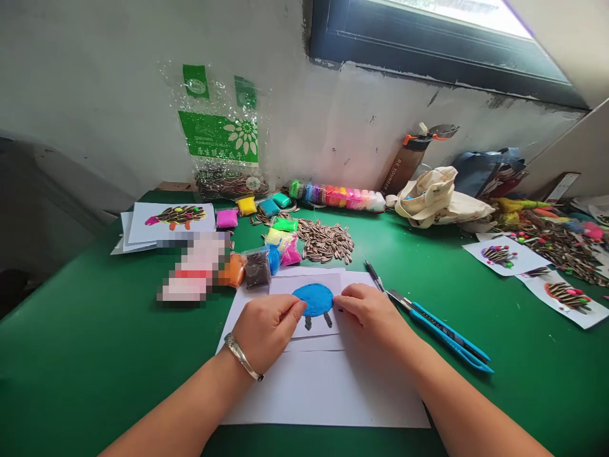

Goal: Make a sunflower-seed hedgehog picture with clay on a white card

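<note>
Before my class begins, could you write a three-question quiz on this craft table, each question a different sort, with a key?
1. True or false: the left hand and right hand are on opposite sides of the blue oval.
2. Which wrist wears the metal bangle: A, right; B, left; C, neither?
3. Fill in: the loose sunflower seeds lie on a ____ tabletop.

Key: 1, true; 2, B; 3, green.

Green table (118,355) before me — on it white sheets (323,393), a blue cutter (450,335), a heap of striped seeds (328,241), one cloth bag (431,198)
</note>
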`<state>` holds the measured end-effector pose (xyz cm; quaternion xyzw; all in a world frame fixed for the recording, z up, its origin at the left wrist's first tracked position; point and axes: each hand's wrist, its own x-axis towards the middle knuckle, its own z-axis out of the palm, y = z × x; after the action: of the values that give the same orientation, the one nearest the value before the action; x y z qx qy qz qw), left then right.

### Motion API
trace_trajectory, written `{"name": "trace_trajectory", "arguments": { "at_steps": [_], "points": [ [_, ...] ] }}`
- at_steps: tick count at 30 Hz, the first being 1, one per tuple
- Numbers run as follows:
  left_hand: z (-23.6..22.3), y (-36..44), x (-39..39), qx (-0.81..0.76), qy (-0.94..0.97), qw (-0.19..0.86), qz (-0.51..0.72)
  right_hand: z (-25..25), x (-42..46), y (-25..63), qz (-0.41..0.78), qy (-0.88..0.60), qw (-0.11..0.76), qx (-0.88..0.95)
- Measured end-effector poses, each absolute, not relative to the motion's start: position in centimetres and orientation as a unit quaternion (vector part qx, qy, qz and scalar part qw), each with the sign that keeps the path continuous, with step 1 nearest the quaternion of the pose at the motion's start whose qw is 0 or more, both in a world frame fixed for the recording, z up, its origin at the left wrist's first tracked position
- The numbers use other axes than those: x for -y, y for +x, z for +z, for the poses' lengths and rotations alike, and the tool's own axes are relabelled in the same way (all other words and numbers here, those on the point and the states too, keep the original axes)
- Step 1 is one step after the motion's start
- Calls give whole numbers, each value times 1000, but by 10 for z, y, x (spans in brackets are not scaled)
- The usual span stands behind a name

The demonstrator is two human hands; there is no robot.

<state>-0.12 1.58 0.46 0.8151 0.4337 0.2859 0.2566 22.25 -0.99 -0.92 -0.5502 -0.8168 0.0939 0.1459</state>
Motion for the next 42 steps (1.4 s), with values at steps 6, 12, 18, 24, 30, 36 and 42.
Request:
{"name": "trace_trajectory", "arguments": {
  "at_steps": [6,12,18,24,30,36,42],
  "points": [
    [0,-3,-14,-421,836,203,289,-19,6,224,138,-588,205,770],
    [-4,-2,-13,-392,859,101,313,-20,5,219,112,-587,192,778],
    [-14,-3,-17,-387,890,99,221,-16,6,219,108,-576,178,791],
    [-11,-2,-17,-396,891,120,186,-16,5,216,106,-593,173,780],
    [-10,-3,-16,-394,891,125,189,-18,5,216,121,-606,197,761],
    [-11,-2,-17,-392,891,130,186,-18,4,216,119,-593,201,770],
    [-10,-3,-16,-394,892,125,185,-16,5,218,145,-593,234,757]
  ]
}}
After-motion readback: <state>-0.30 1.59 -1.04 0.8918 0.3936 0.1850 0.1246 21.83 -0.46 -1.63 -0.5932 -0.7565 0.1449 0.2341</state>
